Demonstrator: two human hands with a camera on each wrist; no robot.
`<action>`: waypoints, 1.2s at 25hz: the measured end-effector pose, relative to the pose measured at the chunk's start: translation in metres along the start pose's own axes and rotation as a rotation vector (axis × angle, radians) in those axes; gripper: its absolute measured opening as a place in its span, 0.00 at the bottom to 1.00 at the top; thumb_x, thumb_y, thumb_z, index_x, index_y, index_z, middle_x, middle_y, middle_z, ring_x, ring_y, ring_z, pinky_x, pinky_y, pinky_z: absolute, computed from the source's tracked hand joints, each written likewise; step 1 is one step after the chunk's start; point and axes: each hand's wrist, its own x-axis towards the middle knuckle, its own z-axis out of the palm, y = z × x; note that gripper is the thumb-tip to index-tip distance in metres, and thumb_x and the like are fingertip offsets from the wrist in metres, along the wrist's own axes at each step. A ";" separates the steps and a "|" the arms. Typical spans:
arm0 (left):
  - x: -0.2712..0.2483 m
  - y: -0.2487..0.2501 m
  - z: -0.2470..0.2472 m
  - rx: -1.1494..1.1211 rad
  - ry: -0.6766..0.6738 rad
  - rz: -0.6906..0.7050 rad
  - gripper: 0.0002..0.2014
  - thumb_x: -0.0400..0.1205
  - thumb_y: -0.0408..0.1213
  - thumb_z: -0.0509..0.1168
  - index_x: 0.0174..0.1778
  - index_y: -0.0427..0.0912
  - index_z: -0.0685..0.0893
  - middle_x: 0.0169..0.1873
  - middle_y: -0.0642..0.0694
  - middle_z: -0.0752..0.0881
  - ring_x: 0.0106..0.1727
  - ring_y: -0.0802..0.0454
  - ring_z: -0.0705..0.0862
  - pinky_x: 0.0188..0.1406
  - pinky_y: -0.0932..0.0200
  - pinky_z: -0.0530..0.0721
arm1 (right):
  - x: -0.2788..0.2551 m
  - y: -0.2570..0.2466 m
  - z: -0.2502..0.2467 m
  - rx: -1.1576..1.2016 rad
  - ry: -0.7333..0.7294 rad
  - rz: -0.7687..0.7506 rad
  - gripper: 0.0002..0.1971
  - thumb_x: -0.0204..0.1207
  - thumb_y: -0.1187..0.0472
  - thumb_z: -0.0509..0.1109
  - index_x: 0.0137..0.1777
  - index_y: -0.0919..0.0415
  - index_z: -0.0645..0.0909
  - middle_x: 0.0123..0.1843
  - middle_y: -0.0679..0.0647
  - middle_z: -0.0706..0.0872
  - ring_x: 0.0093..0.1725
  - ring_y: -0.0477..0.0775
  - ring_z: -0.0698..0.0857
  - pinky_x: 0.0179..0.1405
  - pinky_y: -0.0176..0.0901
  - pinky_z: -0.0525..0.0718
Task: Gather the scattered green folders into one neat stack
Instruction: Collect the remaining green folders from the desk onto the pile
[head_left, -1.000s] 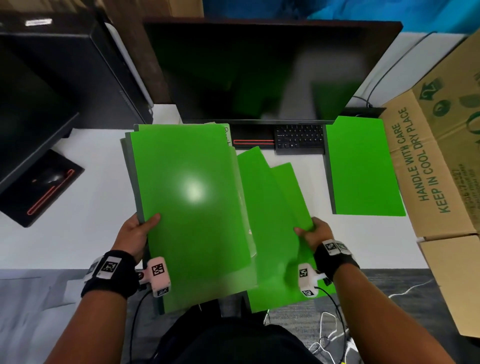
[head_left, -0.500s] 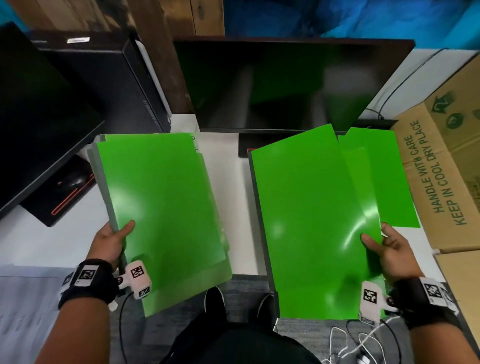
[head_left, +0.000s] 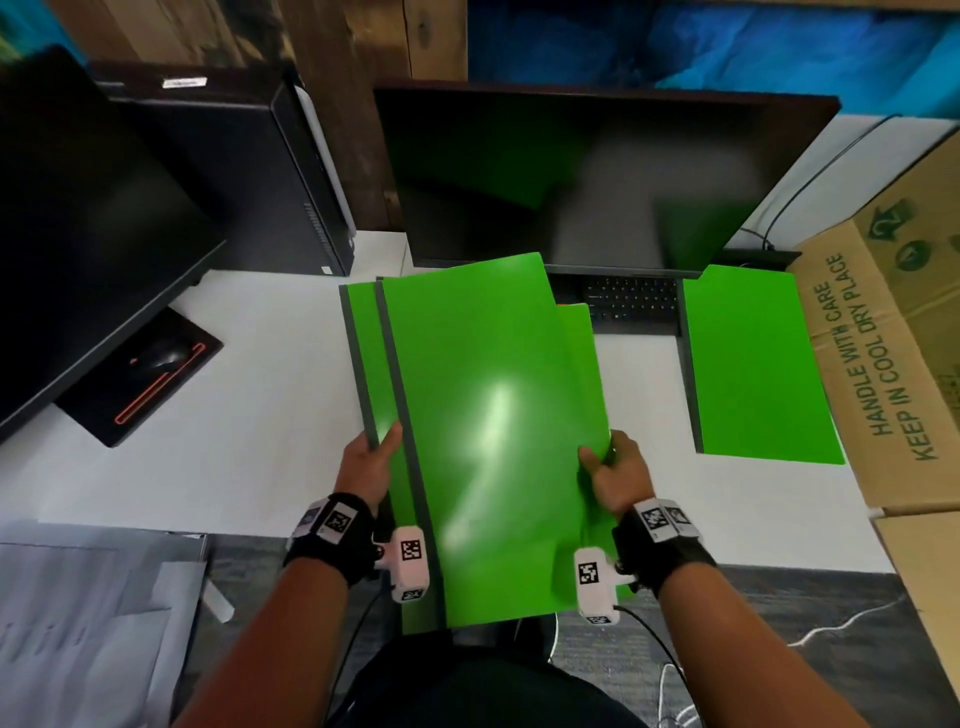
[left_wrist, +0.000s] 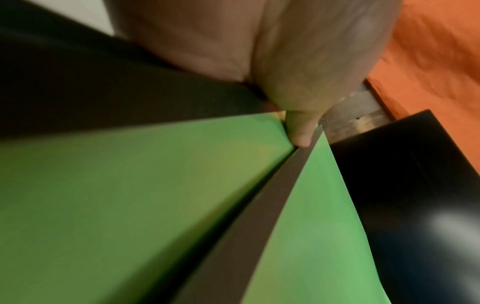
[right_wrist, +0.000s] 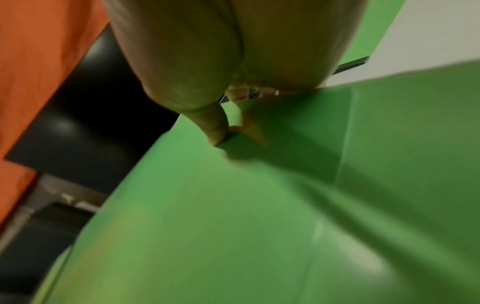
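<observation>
- big monitor (head_left: 597, 176) at the desk's back
- keyboard (head_left: 631, 306) right below the monitor
- computer tower (head_left: 249, 171) left of the monitor
- cardboard box (head_left: 893, 353) to the monitor's right

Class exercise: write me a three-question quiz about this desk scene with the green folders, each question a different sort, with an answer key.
1. True or false: the lone folder by the cardboard box is in the person's grip.
2. Which hand holds the top folder at its right edge? A) left hand B) right hand
3. Fill in: the left hand's thumb lies on the lower folder, whose spine sticks out to the ____.

Key: 1 false, it lies flat on the desk; 2 B; 3 left.
</observation>
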 end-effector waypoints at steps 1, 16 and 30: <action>-0.003 -0.001 0.004 0.004 0.030 0.021 0.11 0.80 0.51 0.67 0.48 0.47 0.86 0.49 0.47 0.88 0.55 0.47 0.84 0.60 0.52 0.77 | 0.001 -0.002 0.005 -0.085 0.016 0.004 0.26 0.76 0.56 0.73 0.71 0.65 0.74 0.73 0.66 0.76 0.72 0.69 0.77 0.70 0.52 0.75; -0.028 0.051 0.024 0.170 -0.231 0.329 0.17 0.79 0.39 0.71 0.63 0.51 0.80 0.58 0.53 0.88 0.61 0.52 0.86 0.64 0.53 0.80 | 0.011 -0.026 -0.014 0.536 -0.120 -0.028 0.25 0.68 0.78 0.76 0.59 0.53 0.79 0.54 0.54 0.90 0.54 0.57 0.90 0.58 0.57 0.88; -0.036 0.066 0.017 0.024 -0.099 0.269 0.11 0.77 0.35 0.72 0.55 0.39 0.88 0.50 0.42 0.90 0.54 0.44 0.88 0.58 0.51 0.82 | 0.097 0.082 -0.078 -0.607 0.001 0.321 0.48 0.75 0.44 0.71 0.87 0.53 0.46 0.89 0.60 0.46 0.87 0.69 0.51 0.82 0.63 0.61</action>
